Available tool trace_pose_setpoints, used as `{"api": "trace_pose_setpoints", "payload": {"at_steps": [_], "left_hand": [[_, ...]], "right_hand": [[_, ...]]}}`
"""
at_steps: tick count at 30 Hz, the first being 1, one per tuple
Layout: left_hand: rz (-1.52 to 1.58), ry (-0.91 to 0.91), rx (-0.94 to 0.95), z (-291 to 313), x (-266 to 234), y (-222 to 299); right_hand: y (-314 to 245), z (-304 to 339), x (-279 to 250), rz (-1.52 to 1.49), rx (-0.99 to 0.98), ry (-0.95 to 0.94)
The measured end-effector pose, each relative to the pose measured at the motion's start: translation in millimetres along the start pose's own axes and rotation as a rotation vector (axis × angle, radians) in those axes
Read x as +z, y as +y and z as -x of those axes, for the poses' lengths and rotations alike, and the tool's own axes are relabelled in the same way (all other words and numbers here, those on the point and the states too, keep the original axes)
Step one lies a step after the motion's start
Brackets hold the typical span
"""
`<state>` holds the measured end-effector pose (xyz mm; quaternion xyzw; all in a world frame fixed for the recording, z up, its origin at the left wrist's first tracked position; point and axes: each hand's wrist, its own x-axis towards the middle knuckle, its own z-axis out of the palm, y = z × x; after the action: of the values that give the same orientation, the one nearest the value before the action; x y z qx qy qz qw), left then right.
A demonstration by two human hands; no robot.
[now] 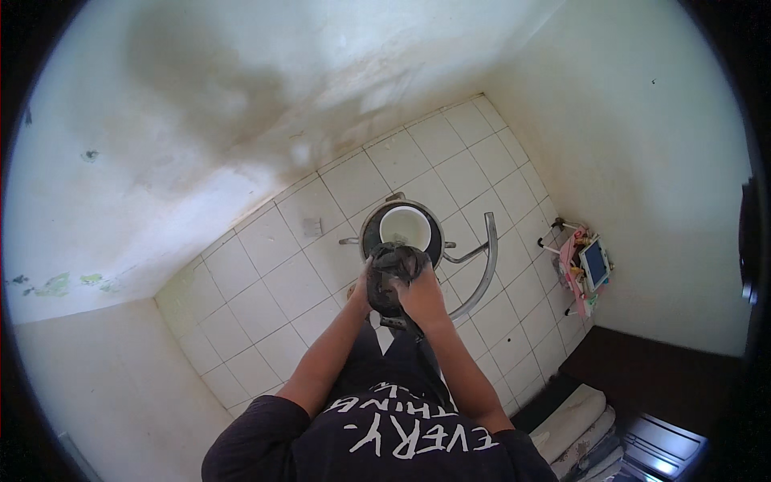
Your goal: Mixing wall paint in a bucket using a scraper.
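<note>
In front of my body I hold a dark, crumpled black thing with a strap (389, 269), bag-like in look; its exact kind is hard to make out. My left hand (363, 289) grips its left side, fingers mostly hidden behind it. On the other side my right hand (416, 291) is closed over it, and a dark strap trails down toward my lap. Just beyond, a white round tub (405, 210) sits on the dark seat of a round metal-framed stool (371, 235). The black thing overlaps the tub's near rim from this view.
A curved metal bar (490, 257) rises at the stool's right. By the right wall stands a small pink rack (572, 261) with a blue-screened tablet-like thing (595, 263). Folded pale cushions (574, 422) lie at lower right beside a dark surface (650, 361). A small square floor drain (312, 227) is at left.
</note>
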<state>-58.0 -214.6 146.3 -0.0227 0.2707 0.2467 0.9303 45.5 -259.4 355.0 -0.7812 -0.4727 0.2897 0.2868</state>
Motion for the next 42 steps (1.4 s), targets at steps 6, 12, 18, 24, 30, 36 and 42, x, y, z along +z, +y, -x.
{"api": "trace_pose_setpoints", "payload": {"at_steps": [6,12,18,24,30,36,42], "left_hand": [[0.016,-0.113,0.097,-3,14,0],[0.035,-0.016,0.130,-10,-15,14],[0.064,0.201,-0.066,-4,-1,21],[-0.017,0.164,-0.069,-22,-30,18],[-0.125,0.366,-0.075,-41,-45,20],[-0.093,0.224,-0.030,-47,22,16],[-0.005,0.250,0.100,-67,-17,19]], "right_hand": [[31,1,34,0.144,0.096,0.229],[70,-16,58,0.202,0.010,-0.024],[98,-22,46,-0.181,0.131,-0.234],[104,-31,24,-0.679,0.447,-0.428],[124,-52,7,-1.006,0.309,-0.542],[135,-68,-10,-1.161,0.538,-0.362],[179,-101,38,-0.988,0.613,-0.272]]}}
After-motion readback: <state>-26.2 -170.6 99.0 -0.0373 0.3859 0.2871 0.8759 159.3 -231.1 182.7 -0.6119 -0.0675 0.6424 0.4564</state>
